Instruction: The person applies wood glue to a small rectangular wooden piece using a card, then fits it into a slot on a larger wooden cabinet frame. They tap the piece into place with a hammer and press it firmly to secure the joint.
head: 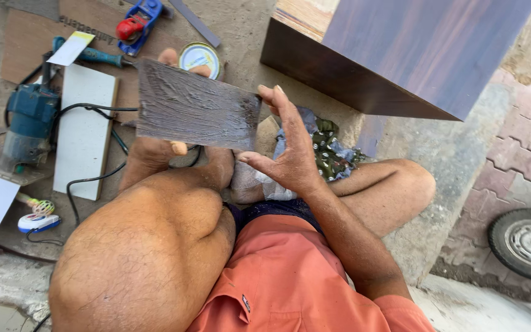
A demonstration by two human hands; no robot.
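Note:
My left hand (pixel 155 154) holds a dark rectangular sheet (pixel 195 107) with a rough, streaked coating on its face. The hand is mostly hidden behind the sheet, with fingertips showing over its top edge and the thumb under its bottom edge. My right hand (pixel 290 157) is spread open beside the sheet, and its fingertips touch the sheet's right edge. I sit on the ground with my knees bent, and the sheet hangs above my feet.
A blue power router (pixel 29 123) with a black cord, a white board (pixel 84 129) and a red and blue planer (pixel 136 21) lie at the left. A round tin (pixel 199 56) sits behind the sheet. A dark laminated cabinet (pixel 401 55) stands ahead on the right, with a wheel (pixel 527 243) at far right.

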